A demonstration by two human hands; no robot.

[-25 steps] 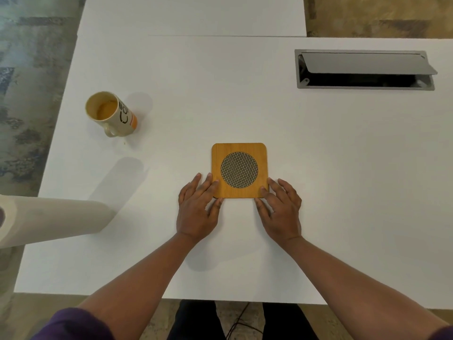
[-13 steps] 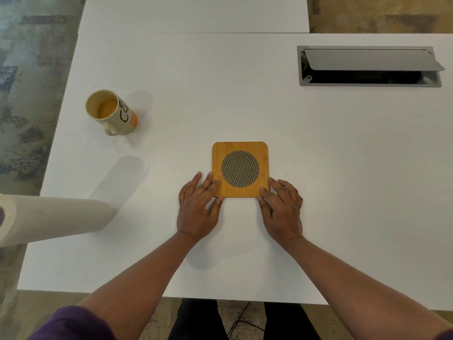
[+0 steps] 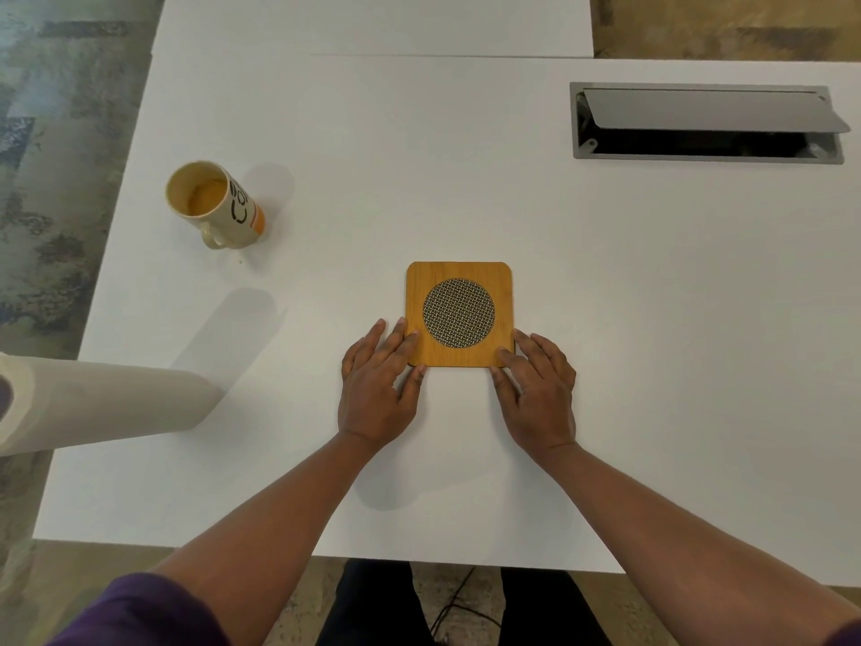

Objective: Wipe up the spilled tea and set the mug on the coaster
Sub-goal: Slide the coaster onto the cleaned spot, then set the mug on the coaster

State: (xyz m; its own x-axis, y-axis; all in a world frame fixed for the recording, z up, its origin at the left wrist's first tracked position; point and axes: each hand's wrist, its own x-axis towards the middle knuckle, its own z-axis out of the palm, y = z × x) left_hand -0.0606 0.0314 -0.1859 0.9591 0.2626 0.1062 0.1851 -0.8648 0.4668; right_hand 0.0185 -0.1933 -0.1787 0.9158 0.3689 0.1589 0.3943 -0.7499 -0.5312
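A: Where is the coaster (image 3: 459,314) sitting?

B: Flat on the white worktop (image 3: 605,282), about midway across and closer to the near edge than the far one. It is a square wooden piece with a round woven patch in the middle.

A: And the hands?

B: Both lie palm down on the worktop at the coaster's near corners. The left hand (image 3: 378,387) has its fingers spread loosely, with the fingertips over the near left corner. The right hand (image 3: 536,391) is also flat and open, fingers slightly apart, touching the near right corner. Neither pinches anything.

A: The mug (image 3: 215,205)?

B: Well apart from the coaster, towards the far left of the worktop. It is cream with dark lettering and an orange band at its base, its handle points towards the near edge, and brownish tea shows inside. A few small tea drops (image 3: 240,261) mark the worktop just beside the handle.

A: Anything else?

B: A paper roll (image 3: 102,398) stands near the left edge, looming large in the view. A metal cable hatch (image 3: 708,121) with its flap raised is set into the far right part of the worktop.
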